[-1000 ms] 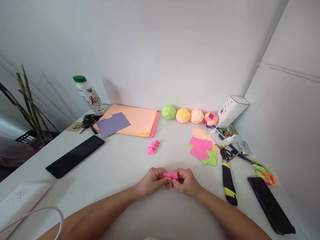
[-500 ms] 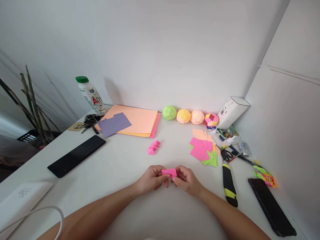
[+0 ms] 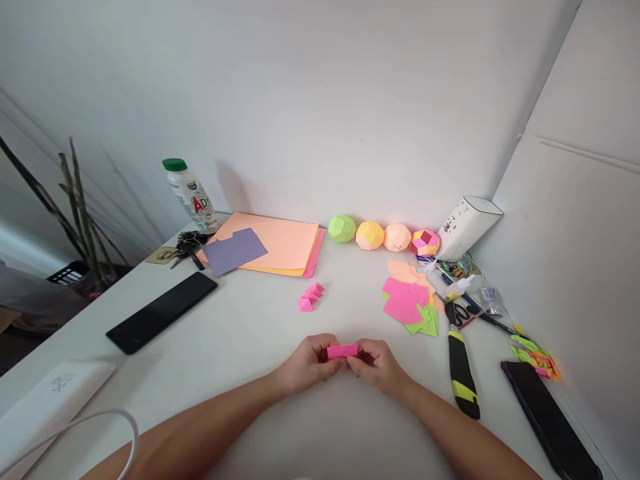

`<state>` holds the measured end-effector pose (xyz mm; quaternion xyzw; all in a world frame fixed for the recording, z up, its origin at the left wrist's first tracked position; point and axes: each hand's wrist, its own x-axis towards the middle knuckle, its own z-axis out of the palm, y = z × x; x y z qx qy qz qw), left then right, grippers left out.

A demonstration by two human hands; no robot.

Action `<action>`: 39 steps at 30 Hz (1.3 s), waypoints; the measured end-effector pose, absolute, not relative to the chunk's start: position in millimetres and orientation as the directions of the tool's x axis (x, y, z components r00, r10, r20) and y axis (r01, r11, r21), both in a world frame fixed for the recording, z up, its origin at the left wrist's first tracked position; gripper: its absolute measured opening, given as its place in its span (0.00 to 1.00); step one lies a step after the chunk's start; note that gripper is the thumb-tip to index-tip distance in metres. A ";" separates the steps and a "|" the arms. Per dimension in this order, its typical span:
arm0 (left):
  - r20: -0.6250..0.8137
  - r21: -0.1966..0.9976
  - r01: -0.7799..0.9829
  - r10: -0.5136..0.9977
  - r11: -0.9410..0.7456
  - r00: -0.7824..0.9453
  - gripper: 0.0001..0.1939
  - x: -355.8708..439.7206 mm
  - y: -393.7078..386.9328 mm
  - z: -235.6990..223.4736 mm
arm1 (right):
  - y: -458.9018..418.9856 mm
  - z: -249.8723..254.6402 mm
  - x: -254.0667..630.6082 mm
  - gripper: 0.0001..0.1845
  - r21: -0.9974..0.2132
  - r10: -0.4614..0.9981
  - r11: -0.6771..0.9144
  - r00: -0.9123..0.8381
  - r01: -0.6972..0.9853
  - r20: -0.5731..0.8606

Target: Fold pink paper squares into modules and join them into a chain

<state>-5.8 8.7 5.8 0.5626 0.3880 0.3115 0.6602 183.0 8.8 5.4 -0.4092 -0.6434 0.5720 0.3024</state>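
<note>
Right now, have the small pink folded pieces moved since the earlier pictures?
No, in no direction: judged against the green paper ball, the pink folded pieces lie in the same place. Only the whole view shifted slightly.

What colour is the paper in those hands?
The paper is bright pink, best in the head view.

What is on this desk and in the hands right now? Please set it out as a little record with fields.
Left hand: holds the left end of a folded pink strip
Right hand: holds its right end
Just beyond the hands: small folded pink pieces
Along the wall: green ball, yellow ball, peach ball, multicoloured ball
Left side: bottle with green cap, keys, purple sheet partly over larger peach paper
Right side: pink and green paper scraps, black-and-yellow cutter
</note>
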 end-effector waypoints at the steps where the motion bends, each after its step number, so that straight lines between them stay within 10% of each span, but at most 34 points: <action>1: -0.167 0.984 0.033 0.846 0.175 0.506 0.09 -5.6 8.3 6.7 | 8.5 5.7 183.0 0.08 -0.982 0.873 0.011 -0.481 0.189 -0.083; 39: -0.150 0.968 -0.101 0.852 0.230 0.501 0.18 -12.8 11.5 5.8 | 10.6 0.5 185.2 0.10 -0.995 0.932 0.020 -0.362 0.101 -0.018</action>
